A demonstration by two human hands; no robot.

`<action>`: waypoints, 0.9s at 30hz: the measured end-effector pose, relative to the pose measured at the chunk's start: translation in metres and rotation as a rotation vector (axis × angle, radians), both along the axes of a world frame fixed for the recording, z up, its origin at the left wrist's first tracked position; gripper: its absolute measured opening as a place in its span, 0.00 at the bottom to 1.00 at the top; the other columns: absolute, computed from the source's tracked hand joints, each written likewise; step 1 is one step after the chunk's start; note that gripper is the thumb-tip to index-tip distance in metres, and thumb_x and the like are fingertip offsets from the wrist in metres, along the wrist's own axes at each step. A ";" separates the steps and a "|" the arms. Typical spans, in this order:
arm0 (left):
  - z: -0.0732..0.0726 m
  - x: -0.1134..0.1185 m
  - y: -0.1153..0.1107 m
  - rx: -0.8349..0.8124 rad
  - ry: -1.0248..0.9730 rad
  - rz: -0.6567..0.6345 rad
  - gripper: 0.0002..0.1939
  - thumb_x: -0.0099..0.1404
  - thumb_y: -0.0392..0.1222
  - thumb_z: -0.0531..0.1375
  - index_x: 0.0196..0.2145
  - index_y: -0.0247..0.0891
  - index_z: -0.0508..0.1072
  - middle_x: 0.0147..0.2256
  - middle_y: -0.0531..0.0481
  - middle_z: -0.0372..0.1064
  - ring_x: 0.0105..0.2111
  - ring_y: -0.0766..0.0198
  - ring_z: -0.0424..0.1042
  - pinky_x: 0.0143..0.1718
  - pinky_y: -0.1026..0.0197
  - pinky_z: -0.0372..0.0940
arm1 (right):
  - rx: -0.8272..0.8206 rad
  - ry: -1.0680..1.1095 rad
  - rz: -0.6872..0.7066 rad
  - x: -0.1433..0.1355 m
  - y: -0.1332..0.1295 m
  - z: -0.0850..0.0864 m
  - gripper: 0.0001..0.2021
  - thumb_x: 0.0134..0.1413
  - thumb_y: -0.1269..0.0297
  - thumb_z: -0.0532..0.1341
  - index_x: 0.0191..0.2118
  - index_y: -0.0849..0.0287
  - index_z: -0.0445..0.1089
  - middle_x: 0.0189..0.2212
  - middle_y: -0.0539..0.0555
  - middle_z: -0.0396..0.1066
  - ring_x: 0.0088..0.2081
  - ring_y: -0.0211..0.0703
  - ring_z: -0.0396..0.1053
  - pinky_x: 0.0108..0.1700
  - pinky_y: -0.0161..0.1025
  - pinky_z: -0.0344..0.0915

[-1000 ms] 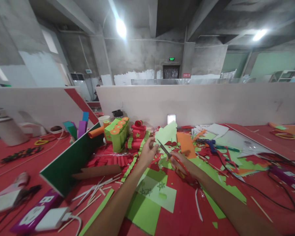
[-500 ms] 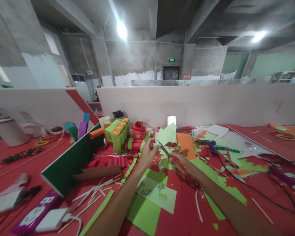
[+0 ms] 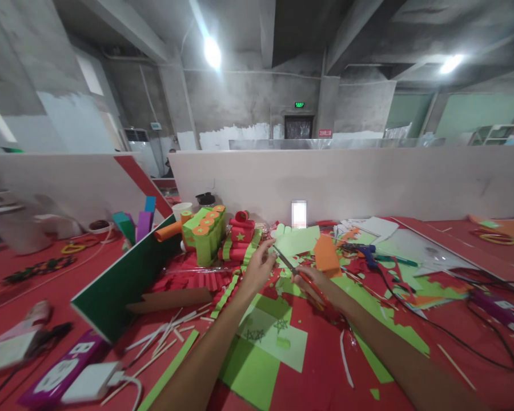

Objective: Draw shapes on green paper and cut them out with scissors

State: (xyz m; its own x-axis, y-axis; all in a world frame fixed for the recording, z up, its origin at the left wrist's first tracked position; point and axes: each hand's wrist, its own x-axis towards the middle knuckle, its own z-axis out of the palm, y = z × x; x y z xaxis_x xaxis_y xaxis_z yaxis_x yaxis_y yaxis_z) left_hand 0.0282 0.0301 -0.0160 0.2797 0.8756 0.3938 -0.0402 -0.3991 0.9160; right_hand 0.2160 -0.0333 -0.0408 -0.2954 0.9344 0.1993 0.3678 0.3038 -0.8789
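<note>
My right hand (image 3: 314,285) grips a pair of scissors (image 3: 321,294) with red-orange handles. Their dark blades (image 3: 285,260) point up and left, the tips close to the fingers of my left hand (image 3: 260,264). Those left fingers are pinched together; whatever lies between them is too small to make out. Just beyond both hands rests a pale green sheet (image 3: 297,241), with an orange sheet (image 3: 326,255) to its right. Below my hands lies a light green paper (image 3: 293,348) with drawn stars, on top of a brighter green sheet (image 3: 251,371).
Green and red paper rolls (image 3: 240,237) with stars stand at the back left, beside a leaning dark green board (image 3: 124,285). To the right are a blue glue gun (image 3: 368,254) and its cable. Thin sticks (image 3: 158,342) and a purple power strip (image 3: 66,368) lie front left.
The pale green sheet beyond my hands has dropped from a raised position and spread to the right. The orange sheet's near edge has curled. Both hands stay almost in place.
</note>
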 end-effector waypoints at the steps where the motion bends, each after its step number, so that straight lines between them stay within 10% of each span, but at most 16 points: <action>1: 0.001 0.000 0.000 -0.005 0.002 0.000 0.22 0.61 0.42 0.56 0.53 0.38 0.66 0.28 0.53 0.67 0.24 0.68 0.68 0.30 0.63 0.66 | 0.012 -0.007 -0.008 0.000 0.000 0.001 0.22 0.56 0.41 0.53 0.36 0.58 0.65 0.20 0.45 0.55 0.18 0.31 0.52 0.18 0.29 0.50; 27: 0.004 -0.008 0.004 0.108 0.149 -0.004 0.19 0.59 0.39 0.58 0.49 0.36 0.67 0.24 0.58 0.54 0.22 0.70 0.59 0.23 0.68 0.55 | 0.186 -0.256 0.021 0.008 0.000 0.014 0.21 0.58 0.44 0.54 0.38 0.59 0.70 0.28 0.52 0.68 0.28 0.41 0.63 0.30 0.34 0.60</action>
